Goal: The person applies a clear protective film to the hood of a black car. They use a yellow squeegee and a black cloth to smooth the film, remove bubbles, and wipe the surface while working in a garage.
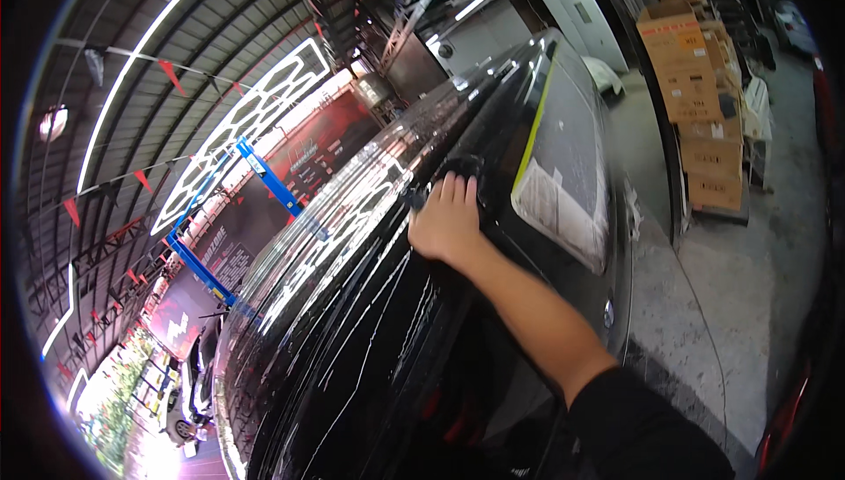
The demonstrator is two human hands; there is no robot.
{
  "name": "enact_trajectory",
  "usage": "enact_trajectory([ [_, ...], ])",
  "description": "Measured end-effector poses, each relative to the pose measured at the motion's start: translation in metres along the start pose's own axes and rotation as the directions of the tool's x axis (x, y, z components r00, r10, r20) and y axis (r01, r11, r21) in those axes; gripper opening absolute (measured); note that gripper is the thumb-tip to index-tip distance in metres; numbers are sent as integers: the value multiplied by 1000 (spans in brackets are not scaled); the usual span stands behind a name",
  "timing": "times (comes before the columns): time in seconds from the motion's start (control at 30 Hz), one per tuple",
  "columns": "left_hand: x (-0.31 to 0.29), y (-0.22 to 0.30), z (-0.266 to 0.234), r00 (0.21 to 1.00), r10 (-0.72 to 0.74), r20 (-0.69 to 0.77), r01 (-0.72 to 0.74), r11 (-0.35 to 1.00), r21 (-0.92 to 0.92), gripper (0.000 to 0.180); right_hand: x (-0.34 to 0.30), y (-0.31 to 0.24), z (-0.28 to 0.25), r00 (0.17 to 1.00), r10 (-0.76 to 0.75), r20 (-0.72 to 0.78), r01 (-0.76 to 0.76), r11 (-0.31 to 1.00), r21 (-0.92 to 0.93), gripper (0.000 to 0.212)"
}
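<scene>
Right hand lies palm-down, fingers closed over a dark cloth, pressed against the glossy black car body beside paper-masked glass.

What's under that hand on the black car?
The right hand presses a dark cloth or pad flat against the glossy black car body. Only the pad's edge shows past the fingertips; the rest, and the paint beneath, is covered.
</scene>
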State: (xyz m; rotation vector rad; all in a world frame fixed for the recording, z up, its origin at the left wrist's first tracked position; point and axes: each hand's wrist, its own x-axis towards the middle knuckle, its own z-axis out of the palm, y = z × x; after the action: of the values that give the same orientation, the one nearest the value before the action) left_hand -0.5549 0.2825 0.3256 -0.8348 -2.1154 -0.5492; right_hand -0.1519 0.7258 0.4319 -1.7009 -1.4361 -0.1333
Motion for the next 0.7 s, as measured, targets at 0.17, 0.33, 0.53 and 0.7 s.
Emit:
enact_trajectory([
  [0.17,-4,30,-14,980,-39,-195,56,995,80,43,42,15,-24,957,249,151,-212,951,-225,77],
  [0.33,-3,15,-1,914,231,-333,-93,919,382,40,65,12,2,947,2,320,112,935,-337,56],
  [0.53,0,22,-17,965,97,-243,-28,962,271,39,45,-9,-24,941,74,330,21,961,-277,44],
  [0.7,2,22,-7,874,351,-335,-55,757,651,39,95,10,2,914,399,66,-279,740,-612,45],
])
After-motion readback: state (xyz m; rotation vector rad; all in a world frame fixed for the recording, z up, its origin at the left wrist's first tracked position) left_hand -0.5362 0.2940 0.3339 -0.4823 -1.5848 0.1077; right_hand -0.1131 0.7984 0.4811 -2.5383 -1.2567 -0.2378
